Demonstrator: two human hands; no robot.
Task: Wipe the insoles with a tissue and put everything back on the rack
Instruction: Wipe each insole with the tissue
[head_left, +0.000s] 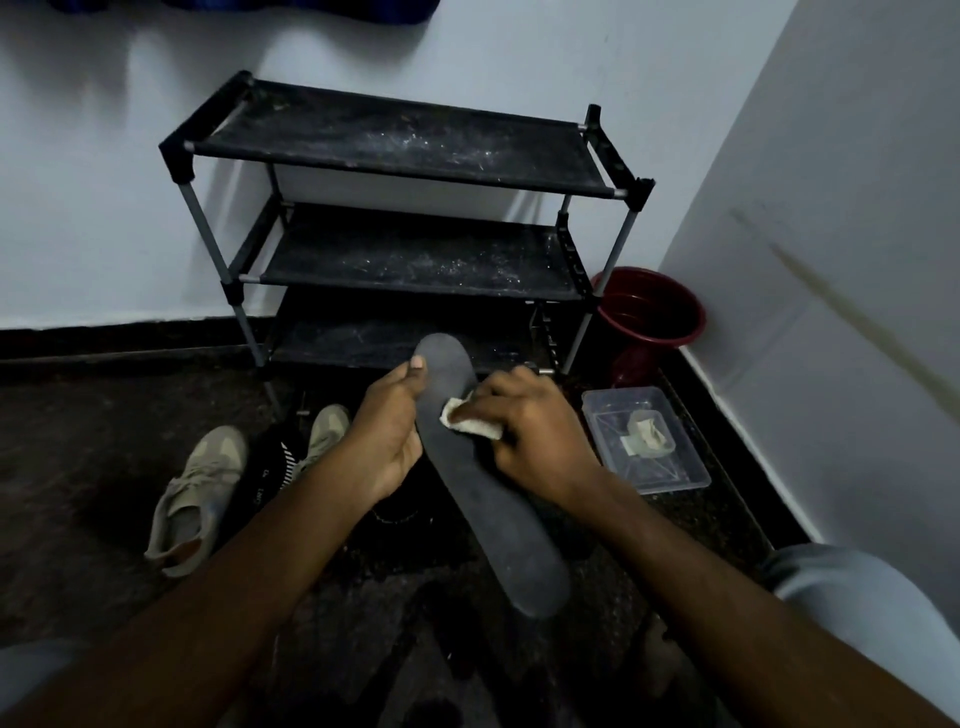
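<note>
Our left grip (387, 431) clasps the dark insole (493, 525) by its edge while our right grip (535, 431) pinches a crumpled tissue (475, 425) against its face, the black shoe rack (405, 150) standing just beyond both

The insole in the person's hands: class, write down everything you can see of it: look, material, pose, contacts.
The insole is one long, flat, dark grey piece with rounded ends, matte and foam-like by its look. It slants from its far end, in front of the lowest shelf of the rack, towards the viewer's lower right. The left hand grips its left edge, thumb on the top face. The right hand presses a crumpled whitish tissue on that face, in the far half.
</note>
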